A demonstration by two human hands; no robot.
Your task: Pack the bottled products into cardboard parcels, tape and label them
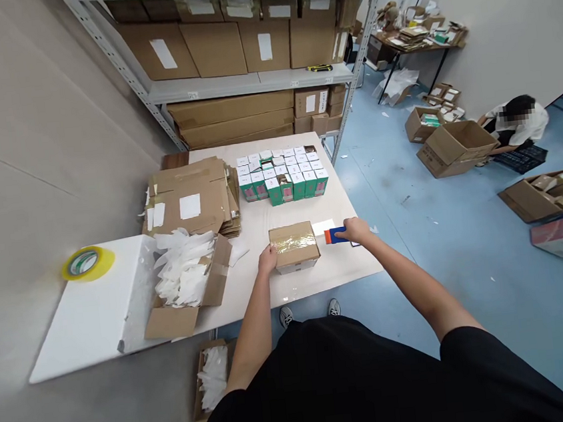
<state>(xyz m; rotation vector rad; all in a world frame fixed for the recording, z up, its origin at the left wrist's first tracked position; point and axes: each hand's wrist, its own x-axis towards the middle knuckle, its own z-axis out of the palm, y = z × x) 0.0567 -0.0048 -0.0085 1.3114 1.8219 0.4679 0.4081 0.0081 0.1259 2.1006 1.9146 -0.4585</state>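
A small cardboard box (294,244), sealed across its top with clear tape, stands near the front edge of the white table (263,226). My left hand (267,260) rests against the box's left side, fingers curled on it. My right hand (355,231) is to the right of the box, closed on a tape dispenser with a red and blue body (335,235). A white label (323,227) lies on the table just behind the dispenser.
Several green-and-white small boxes (282,174) stand grouped at the table's back. Flattened cartons (190,197) are stacked left. An open carton of white bags (184,278), a yellow tape roll (88,263), a shelving rack (245,54). A person (516,120) crouches among boxes on the blue floor.
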